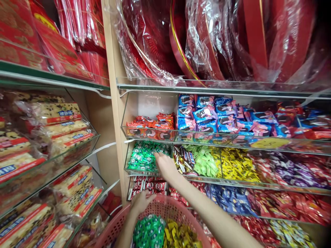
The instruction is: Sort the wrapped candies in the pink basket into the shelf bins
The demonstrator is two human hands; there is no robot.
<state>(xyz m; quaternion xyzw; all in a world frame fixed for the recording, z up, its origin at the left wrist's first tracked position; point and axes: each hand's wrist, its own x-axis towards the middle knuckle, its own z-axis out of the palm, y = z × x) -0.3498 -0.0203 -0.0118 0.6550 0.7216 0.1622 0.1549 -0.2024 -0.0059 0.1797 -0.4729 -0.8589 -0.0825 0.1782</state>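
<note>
My right hand (167, 167) reaches into a clear shelf bin of green-wrapped candies (142, 156), its fingers curled in at the candies' right side. What those fingers hold, if anything, is hidden. Lower down, my left hand (141, 202) is at the far rim of a pink plastic basket (188, 217), with its fingers bent over the edge. Inside the basket lie a heap of green-wrapped candies (148, 230) and a heap of yellow-wrapped ones (179, 236), side by side.
Bins beside the green one hold brown-and-gold packets (184, 160), pale green candies (205, 160) and yellow candies (236, 165). Blue packets (204, 113) fill the shelf above. Wrapped pastry bars (64, 113) line the left shelves. A wooden post (117, 113) divides the units.
</note>
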